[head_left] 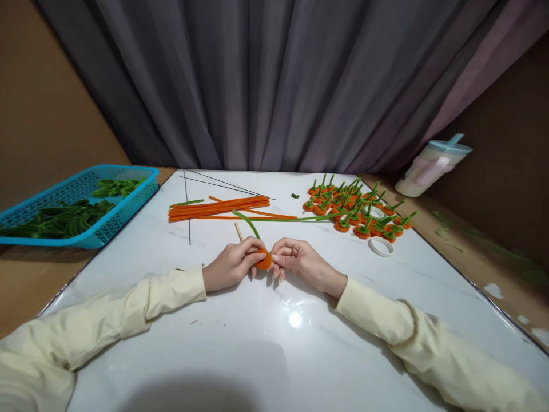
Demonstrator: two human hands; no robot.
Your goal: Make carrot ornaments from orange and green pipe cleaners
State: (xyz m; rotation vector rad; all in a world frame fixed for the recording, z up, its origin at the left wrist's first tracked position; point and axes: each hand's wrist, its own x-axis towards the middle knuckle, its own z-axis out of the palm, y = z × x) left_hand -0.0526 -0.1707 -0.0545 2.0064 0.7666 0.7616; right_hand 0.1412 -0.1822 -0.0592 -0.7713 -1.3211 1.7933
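My left hand (234, 264) is closed around a small orange pipe-cleaner pumpkin (265, 262), thumb and fingers pinching its left side. A green pipe cleaner (249, 223) curves up and away from behind the pumpkin. Just above the left fingers a pale wooden stick (239, 232) shows; its lower end is hidden by the hand. My right hand (302, 263) meets the pumpkin's right edge with thumb and forefinger pinched together. What lies between those fingertips is too small to tell. Beyond the hands lies a bundle of orange pipe cleaners (218, 208).
Several finished orange pumpkins with green stems (343, 200) stand at the back right, near a white ring (381, 246). A blue basket (92, 239) of green pieces is at the left. Thin black wires (187, 212) lie far left on the white table (257, 355); a lidded tumbler (431, 166) stands right.
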